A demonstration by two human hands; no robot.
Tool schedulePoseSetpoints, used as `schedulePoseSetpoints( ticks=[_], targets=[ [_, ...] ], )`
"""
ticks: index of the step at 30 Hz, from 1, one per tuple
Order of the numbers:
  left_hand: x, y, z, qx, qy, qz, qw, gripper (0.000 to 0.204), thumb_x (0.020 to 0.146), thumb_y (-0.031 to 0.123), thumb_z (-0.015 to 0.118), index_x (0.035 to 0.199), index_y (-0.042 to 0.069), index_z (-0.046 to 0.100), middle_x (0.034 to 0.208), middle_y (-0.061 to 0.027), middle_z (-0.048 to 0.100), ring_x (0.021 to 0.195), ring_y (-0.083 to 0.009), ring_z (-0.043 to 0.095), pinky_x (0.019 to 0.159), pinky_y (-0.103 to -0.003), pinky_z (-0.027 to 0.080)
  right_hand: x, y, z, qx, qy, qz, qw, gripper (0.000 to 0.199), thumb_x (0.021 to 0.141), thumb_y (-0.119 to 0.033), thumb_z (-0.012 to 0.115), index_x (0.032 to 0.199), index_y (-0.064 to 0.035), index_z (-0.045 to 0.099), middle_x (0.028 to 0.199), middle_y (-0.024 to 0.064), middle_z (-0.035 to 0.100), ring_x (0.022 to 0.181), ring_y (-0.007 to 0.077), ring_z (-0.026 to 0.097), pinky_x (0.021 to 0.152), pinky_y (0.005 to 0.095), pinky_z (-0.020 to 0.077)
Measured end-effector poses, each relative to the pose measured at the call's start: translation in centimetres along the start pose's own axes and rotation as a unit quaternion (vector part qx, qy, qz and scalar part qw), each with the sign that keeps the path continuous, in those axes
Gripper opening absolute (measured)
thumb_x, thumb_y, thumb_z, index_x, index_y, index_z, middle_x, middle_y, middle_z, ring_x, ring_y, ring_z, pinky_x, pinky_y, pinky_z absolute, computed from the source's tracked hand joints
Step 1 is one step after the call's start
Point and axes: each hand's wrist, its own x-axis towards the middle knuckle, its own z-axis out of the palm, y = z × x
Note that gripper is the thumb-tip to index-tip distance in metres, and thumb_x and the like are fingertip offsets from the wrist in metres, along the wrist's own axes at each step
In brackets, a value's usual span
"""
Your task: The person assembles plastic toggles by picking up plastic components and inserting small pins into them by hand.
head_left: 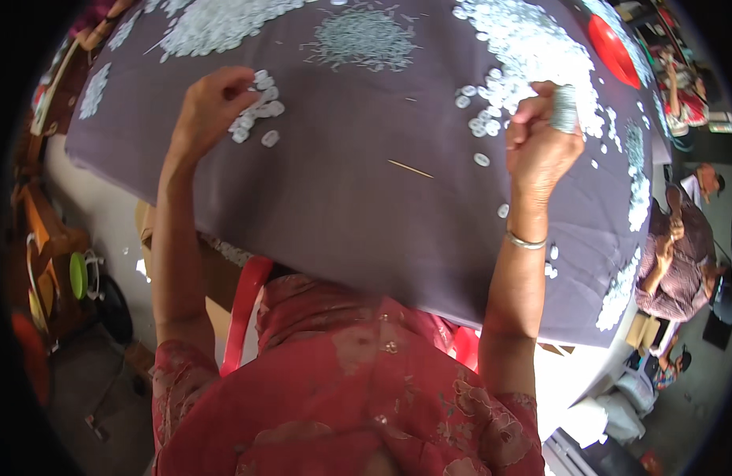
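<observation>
My left hand (210,111) is over the left part of a dark cloth-covered table (342,214), its fingertips pinched together. Whatever they hold is hidden. Beside those fingertips lies a small pile of white oval plastic pieces (264,103). My right hand (543,147) has curled fingers and is at the near edge of a large heap of similar white pieces (517,47). A pale grey-green ribbed band (565,109) shows at its fingers; I cannot tell if it is wrapped round one or held. A thin wooden stick (410,168) lies between my hands.
Thin pale pins or strips (364,38) are heaped at the far middle. Another white heap (215,25) lies far left. A red bowl (613,51) stands far right. Other people (675,262) sit beyond the right edge. A cardboard box (215,274) stands under the table's near left edge.
</observation>
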Motion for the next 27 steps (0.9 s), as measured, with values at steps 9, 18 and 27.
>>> schedulePoseSetpoints(
  ticks=[9, 18, 27],
  targets=[
    [-0.1, 10.0, 7.0, -0.211, -0.073, 0.06, 0.973, 0.017, 0.079, 0.005, 0.066, 0.095, 0.001, 0.064, 0.078, -0.0016, 0.062, 0.071, -0.0055, 0.055, 0.065, -0.02, 0.045, 2.0, -1.3, -10.4, 0.099, -0.077, -0.027, 0.992, 0.047, 0.096, -0.04, 0.039, 0.077, -0.0001, 0.055, 0.043, -0.0026, 0.024, 0.034, 0.0067, 0.019, 0.031, 0.0226, 0.0145],
    [1.2, 10.3, 13.5, -0.276, -0.093, 0.022, 0.956, 0.019, 0.078, 0.01, 0.068, 0.095, 0.001, 0.064, 0.083, -0.0041, 0.066, 0.072, -0.0081, 0.057, 0.068, -0.023, 0.047, -0.6, 2.1, -14.6, -0.109, -0.085, 0.055, 0.989, 0.016, 0.091, -0.011, 0.052, 0.082, 0.0009, 0.058, 0.057, -0.0043, 0.041, 0.047, 0.0041, 0.033, 0.041, 0.0204, 0.024],
    [0.6, 9.0, 15.2, -0.335, -0.027, 0.007, 0.942, 0.016, 0.08, 0.006, 0.067, 0.096, 0.004, 0.064, 0.082, 0.0004, 0.062, 0.073, -0.0062, 0.056, 0.068, -0.022, 0.047, -0.8, 1.4, -12.1, -0.412, -0.221, 0.011, 0.884, 0.014, 0.083, 0.003, 0.06, 0.093, -0.0043, 0.066, 0.084, -0.0016, 0.063, 0.074, 0.0061, 0.052, 0.066, 0.0215, 0.0412]
  ],
)
